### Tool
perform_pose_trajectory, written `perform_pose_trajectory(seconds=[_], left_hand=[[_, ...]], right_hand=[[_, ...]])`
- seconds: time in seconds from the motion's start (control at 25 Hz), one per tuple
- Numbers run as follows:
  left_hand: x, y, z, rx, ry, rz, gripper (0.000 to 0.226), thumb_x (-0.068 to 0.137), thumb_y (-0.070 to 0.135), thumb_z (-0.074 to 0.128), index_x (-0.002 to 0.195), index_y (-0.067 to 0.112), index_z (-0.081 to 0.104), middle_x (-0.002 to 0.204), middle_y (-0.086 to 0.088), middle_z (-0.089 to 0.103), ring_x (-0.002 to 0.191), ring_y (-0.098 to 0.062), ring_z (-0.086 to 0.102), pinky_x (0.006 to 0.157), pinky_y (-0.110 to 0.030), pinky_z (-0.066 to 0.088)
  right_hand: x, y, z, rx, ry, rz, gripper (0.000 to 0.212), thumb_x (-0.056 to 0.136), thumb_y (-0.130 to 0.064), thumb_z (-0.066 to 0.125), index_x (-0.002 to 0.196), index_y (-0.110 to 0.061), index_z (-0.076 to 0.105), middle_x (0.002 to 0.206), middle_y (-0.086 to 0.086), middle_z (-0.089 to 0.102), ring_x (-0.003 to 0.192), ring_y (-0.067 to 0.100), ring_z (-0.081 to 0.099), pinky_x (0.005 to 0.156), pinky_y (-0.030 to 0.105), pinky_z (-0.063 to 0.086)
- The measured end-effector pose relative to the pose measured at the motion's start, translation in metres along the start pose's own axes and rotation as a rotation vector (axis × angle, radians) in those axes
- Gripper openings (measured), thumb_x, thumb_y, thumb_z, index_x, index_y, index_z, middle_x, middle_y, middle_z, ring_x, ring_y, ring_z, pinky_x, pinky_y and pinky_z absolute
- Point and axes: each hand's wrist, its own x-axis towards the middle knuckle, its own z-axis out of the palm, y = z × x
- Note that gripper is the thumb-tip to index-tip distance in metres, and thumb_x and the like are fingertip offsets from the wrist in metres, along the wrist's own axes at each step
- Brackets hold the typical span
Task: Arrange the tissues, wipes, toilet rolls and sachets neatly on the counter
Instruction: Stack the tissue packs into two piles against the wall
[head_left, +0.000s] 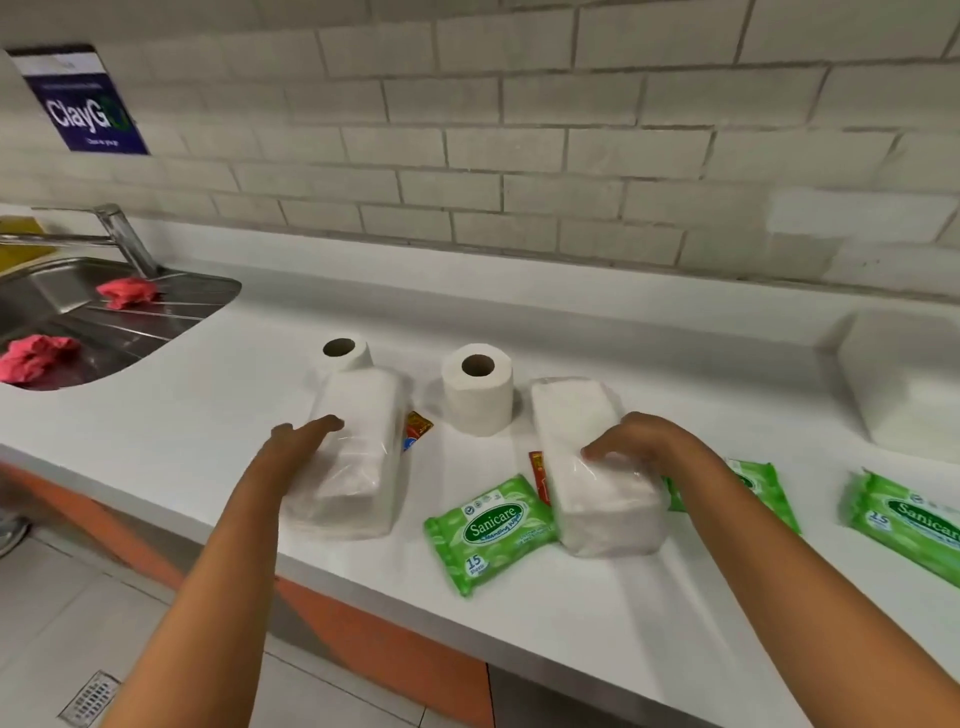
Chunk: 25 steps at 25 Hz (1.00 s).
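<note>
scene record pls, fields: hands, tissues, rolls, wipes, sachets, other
left hand: flat on left tissue pack
right hand: grips right tissue pack
rolls: two upright behind the packs, left roll, right roll
wipes: three green packs, near, middle, far right
sachets: two red, left sachet, right sachet
other: sink holds two pink cloths

Tissue packs: two clear-wrapped (358, 447) (597, 467), lying lengthwise
Toilet rolls: two upright (345, 353) (478, 387) behind
Wipes: three green (488, 530) (758, 488) (906, 522)
Sachets: red (417, 428) (539, 475), beside packs
</note>
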Motion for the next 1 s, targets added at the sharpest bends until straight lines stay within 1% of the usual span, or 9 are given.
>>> perform_pose_trajectory(seconds=[0.08, 0.2, 0.24, 0.32, 0.44, 0.56, 0.72, 0.8, 1.0], left_hand=[[0.006, -0.013, -0.004, -0.024, -0.125, -0.060, 0.101, 0.041, 0.070, 0.071, 0.124, 0.019, 0.045, 0.124, -0.007, 0.053, 0.107, -0.036, 0.055, 0.095, -0.052, 0.046], [-0.001, -0.015, -0.010, -0.088, -0.242, -0.073, 0.075, 0.063, 0.061, 0.069, 0.118, 0.018, 0.042, 0.122, -0.009, 0.046, 0.107, -0.039, 0.050, 0.091, -0.055, 0.046], [-0.001, -0.013, -0.012, -0.104, -0.267, -0.085, 0.071, 0.068, 0.058, 0.067, 0.118, 0.016, 0.040, 0.122, -0.011, 0.044, 0.106, -0.040, 0.049, 0.089, -0.055, 0.047], [0.007, -0.011, -0.017, -0.137, -0.308, -0.100, 0.067, 0.072, 0.052, 0.066, 0.120, 0.012, 0.041, 0.122, -0.015, 0.044, 0.103, -0.041, 0.050, 0.087, -0.054, 0.048], [0.010, -0.011, -0.017, -0.051, -0.358, -0.091, 0.066, 0.069, 0.037, 0.075, 0.121, 0.010, 0.045, 0.125, -0.014, 0.044, 0.108, -0.040, 0.051, 0.081, -0.049, 0.051], [0.012, -0.012, -0.011, -0.002, -0.340, -0.098, 0.058, 0.070, 0.034, 0.076, 0.115, 0.009, 0.050, 0.122, -0.011, 0.049, 0.110, -0.036, 0.052, 0.089, -0.044, 0.049], [0.017, -0.015, -0.008, 0.006, -0.337, -0.131, 0.041, 0.067, 0.037, 0.077, 0.089, 0.010, 0.056, 0.101, -0.009, 0.058, 0.089, -0.027, 0.056, 0.067, -0.033, 0.046], [0.020, -0.017, -0.007, -0.007, -0.340, -0.147, 0.042, 0.066, 0.038, 0.078, 0.087, 0.010, 0.056, 0.091, -0.006, 0.057, 0.079, -0.023, 0.055, 0.060, -0.030, 0.044], [0.025, -0.014, -0.003, -0.027, -0.400, -0.172, 0.059, 0.063, 0.039, 0.079, 0.107, 0.008, 0.056, 0.107, -0.006, 0.059, 0.094, -0.024, 0.060, 0.077, -0.029, 0.049]], right_hand=[[0.001, -0.001, 0.012, -0.035, 0.048, 0.015, 0.064, 0.066, -0.026, 0.080, 0.120, -0.002, 0.054, 0.119, 0.015, 0.062, 0.106, 0.032, 0.059, 0.095, 0.037, 0.047], [0.004, -0.003, 0.021, -0.013, 0.037, 0.048, 0.120, 0.035, -0.035, 0.085, 0.138, -0.004, 0.031, 0.134, 0.015, 0.050, 0.119, 0.034, 0.052, 0.100, 0.040, 0.044], [0.008, -0.003, 0.020, 0.003, 0.034, 0.061, 0.130, 0.029, -0.034, 0.084, 0.141, -0.006, 0.025, 0.137, 0.015, 0.047, 0.122, 0.035, 0.049, 0.102, 0.043, 0.042], [0.015, -0.003, 0.020, -0.003, 0.054, 0.091, 0.128, 0.035, -0.031, 0.087, 0.142, -0.007, 0.022, 0.139, 0.015, 0.043, 0.124, 0.036, 0.046, 0.104, 0.047, 0.040], [0.016, -0.008, 0.020, -0.144, 0.018, 0.141, 0.110, 0.038, -0.039, 0.089, 0.132, -0.004, 0.045, 0.135, 0.013, 0.052, 0.120, 0.033, 0.052, 0.105, 0.044, 0.042], [0.012, -0.020, 0.018, -0.293, -0.075, 0.202, 0.074, 0.073, -0.036, 0.076, 0.131, -0.001, 0.047, 0.142, 0.013, 0.046, 0.128, 0.030, 0.046, 0.110, 0.042, 0.035], [0.016, -0.020, 0.019, -0.275, -0.081, 0.224, 0.075, 0.075, -0.030, 0.075, 0.135, 0.000, 0.041, 0.145, 0.014, 0.041, 0.131, 0.032, 0.043, 0.111, 0.043, 0.033], [0.021, -0.017, 0.020, -0.241, -0.078, 0.238, 0.080, 0.073, -0.029, 0.078, 0.136, 0.000, 0.039, 0.146, 0.015, 0.040, 0.131, 0.033, 0.041, 0.111, 0.044, 0.033], [0.029, -0.012, 0.024, -0.175, -0.057, 0.232, 0.087, 0.071, -0.028, 0.079, 0.139, 0.001, 0.034, 0.148, 0.016, 0.036, 0.134, 0.032, 0.038, 0.112, 0.043, 0.032]])
